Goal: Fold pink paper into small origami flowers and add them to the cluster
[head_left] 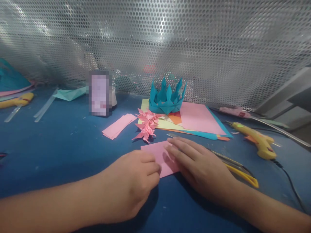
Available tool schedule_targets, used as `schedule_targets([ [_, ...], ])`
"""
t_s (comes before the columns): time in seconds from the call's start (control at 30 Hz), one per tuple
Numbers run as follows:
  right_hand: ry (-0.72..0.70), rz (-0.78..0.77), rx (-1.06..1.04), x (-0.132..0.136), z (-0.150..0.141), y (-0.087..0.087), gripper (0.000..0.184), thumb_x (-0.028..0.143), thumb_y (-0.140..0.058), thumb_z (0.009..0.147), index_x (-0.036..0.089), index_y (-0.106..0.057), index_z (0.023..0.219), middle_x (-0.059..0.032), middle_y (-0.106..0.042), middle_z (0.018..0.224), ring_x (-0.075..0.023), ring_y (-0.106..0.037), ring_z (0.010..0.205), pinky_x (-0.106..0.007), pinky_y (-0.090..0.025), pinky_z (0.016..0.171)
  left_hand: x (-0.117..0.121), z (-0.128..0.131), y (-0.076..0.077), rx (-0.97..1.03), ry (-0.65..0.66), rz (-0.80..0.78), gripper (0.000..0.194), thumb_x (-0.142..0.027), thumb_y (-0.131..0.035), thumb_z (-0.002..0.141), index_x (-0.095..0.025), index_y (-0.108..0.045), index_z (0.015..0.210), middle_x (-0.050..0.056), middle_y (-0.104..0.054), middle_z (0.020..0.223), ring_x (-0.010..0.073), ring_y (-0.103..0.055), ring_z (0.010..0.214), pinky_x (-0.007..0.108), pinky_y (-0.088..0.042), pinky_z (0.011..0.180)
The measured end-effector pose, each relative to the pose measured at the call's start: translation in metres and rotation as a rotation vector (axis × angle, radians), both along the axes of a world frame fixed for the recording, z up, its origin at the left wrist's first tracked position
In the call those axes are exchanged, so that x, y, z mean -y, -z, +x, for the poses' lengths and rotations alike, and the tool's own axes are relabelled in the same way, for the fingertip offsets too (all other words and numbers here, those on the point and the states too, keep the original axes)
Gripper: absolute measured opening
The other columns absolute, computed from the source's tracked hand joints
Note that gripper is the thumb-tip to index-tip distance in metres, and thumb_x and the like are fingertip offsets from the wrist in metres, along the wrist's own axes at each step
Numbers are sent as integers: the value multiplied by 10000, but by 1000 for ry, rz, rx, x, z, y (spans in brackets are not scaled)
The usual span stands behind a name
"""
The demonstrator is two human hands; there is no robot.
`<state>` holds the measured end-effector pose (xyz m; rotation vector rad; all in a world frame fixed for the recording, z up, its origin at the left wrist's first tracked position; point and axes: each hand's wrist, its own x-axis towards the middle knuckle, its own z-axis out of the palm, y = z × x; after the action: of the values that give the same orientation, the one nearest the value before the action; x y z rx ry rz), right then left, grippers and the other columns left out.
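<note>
A folded sheet of pink paper (167, 160) lies on the blue table between my hands. My left hand (136, 181) is closed, its curled fingers gripping the paper's near left side. Across the right side of the sheet rests my right hand (196, 158), fingers stretched out flat and covering that end. Partly hidden beneath the right hand is a yellow-handled tool (245, 176), probably scissors, with a metal tip showing past the fingers. Just behind the sheet sit pink folded paper flowers (147, 126) with pointed petals and a stack of narrow pink paper strips (119, 126).
A teal folded-paper crown (166, 100) stands on coloured sheets (201, 118). At right lies a yellow glue gun (257, 139) with a black cord; another glue gun (18, 101) and clear glue sticks (46, 105) are left. A blurred phone-like screen (99, 94) stands before the perforated metal panel (136, 42).
</note>
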<state>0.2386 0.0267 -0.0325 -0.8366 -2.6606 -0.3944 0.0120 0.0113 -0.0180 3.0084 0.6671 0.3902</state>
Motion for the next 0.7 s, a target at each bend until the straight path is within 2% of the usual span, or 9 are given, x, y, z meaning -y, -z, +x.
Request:
schedule_targets([
  [0.13, -29, -214, 26, -6, -1, -1, 470, 192, -421, 895, 152, -385, 1362, -114, -407, 1418, -247, -328, 1317, -471, -355, 1037, 0, 9, 12, 73, -54, -44, 238, -161, -400, 882, -120, -603, 1001, 93, -630, 894, 205, -564, 834, 339, -492, 734],
  [0.27, -11, -312, 31, -9, -1, -2, 501, 191, -434, 871, 177, -380, 1369, -99, -370, 1443, -239, -261, 1350, -480, -284, 1072, -3, 15, 22, 72, -65, -55, 255, -222, -425, 897, -98, -573, 1062, 110, -604, 983, 224, -552, 901, 362, -497, 769],
  [0.43, 32, -345, 1, -8, -4, -4, 493, 242, -421, 893, 179, -364, 1378, -99, -387, 1433, -242, -270, 1348, -505, -273, 1066, -5, 15, 22, -3, -83, 66, 212, -194, -396, 908, -118, -594, 923, 67, -581, 819, 195, -533, 716, 315, -464, 595],
  [0.53, 30, -349, -20, -8, -4, -4, 485, 226, -448, 869, 169, -403, 1348, -103, -464, 1376, -260, -337, 1309, -527, -274, 1057, -3, 13, 17, -54, -16, 164, 207, -102, -393, 876, -109, -597, 910, 57, -564, 755, 187, -498, 649, 309, -431, 547],
  [0.7, 21, -163, -216, -13, 2, 4, 372, 169, -493, 856, 112, -511, 1223, -126, -613, 1153, -234, -508, 1104, -446, -385, 984, 0, 11, 11, -75, 60, 199, 221, -62, -388, 845, -105, -604, 855, 59, -559, 707, 188, -467, 597, 317, -414, 502],
])
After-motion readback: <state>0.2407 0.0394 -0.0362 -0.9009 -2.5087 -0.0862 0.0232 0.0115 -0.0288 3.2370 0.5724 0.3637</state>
